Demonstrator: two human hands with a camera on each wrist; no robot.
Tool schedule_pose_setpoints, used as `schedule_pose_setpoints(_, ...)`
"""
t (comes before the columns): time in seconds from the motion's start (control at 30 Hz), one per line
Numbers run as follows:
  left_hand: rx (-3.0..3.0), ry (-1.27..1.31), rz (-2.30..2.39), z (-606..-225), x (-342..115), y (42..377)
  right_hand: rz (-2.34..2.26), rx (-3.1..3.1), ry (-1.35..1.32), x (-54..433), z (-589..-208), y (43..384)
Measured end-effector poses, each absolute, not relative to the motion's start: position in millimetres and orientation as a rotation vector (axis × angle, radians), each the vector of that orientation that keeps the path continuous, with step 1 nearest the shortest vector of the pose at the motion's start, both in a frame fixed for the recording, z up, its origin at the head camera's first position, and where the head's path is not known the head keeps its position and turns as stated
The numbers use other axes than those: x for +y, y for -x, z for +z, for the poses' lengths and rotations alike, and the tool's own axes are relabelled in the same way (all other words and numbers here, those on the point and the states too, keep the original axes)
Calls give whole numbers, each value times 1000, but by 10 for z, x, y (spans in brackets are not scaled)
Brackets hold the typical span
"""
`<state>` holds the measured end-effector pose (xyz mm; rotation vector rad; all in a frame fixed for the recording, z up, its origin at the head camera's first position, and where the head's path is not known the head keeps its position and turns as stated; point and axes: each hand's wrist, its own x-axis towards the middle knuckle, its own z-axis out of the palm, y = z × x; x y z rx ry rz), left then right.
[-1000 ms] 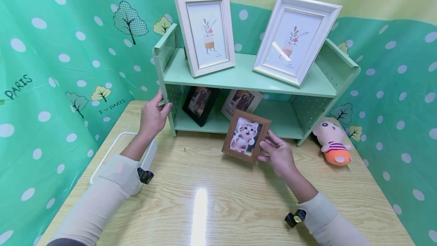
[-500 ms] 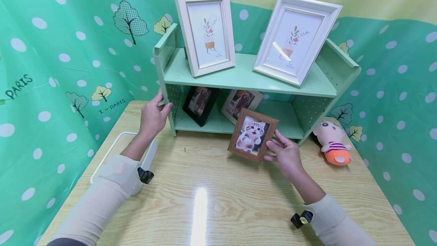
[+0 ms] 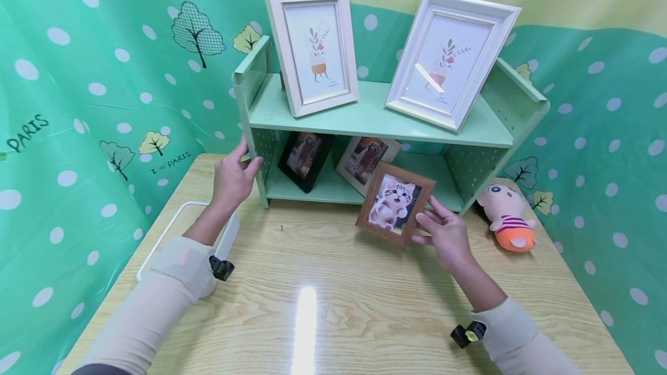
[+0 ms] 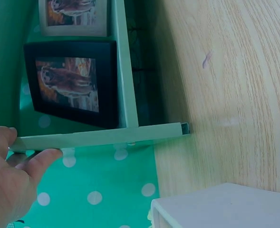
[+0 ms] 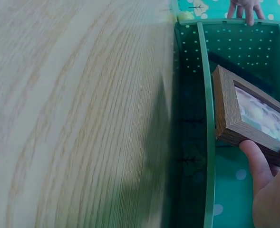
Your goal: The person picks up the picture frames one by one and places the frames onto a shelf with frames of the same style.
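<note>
My right hand [image 3: 447, 235] pinches the right edge of a brown wooden picture frame [image 3: 428, 185] with a kitten photo. The frame is tilted, in front of the lower level of a green two-level shelf [image 3: 375, 106]. In the right wrist view, the thumb lies along the side of the wooden frame [image 5: 229, 102]. My left hand [image 3: 233, 178] grips the front edge of the shelf's left side panel; the left wrist view shows thumb and fingers at that panel [image 4: 97, 137]. A black picture frame [image 3: 293, 173] and a whitish picture frame [image 3: 348, 168], partly covered by the brown one, lean inside the lower level.
Two white picture frames [image 3: 293, 57] with plant prints stand on the upper level. A plush doll [image 3: 513, 230] lies right of the shelf on the wooden table [image 3: 365, 317]. By my left forearm is a white-rimmed box [image 3: 226, 242]. A dotted green curtain [image 3: 94, 190] surrounds the table.
My right hand has moved right with the brown picture frame, which has risen very slightly. The left hand has stayed on the shelf panel.
</note>
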<state>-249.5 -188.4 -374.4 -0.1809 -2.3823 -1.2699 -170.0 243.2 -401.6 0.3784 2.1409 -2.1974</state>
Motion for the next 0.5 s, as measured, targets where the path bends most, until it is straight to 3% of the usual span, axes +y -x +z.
schedule_pose_setpoints(0.5, -2373, 204, -1272, -3743, -1891, 2493, -2196, 2185, -444, 2611, -3922, 1754)
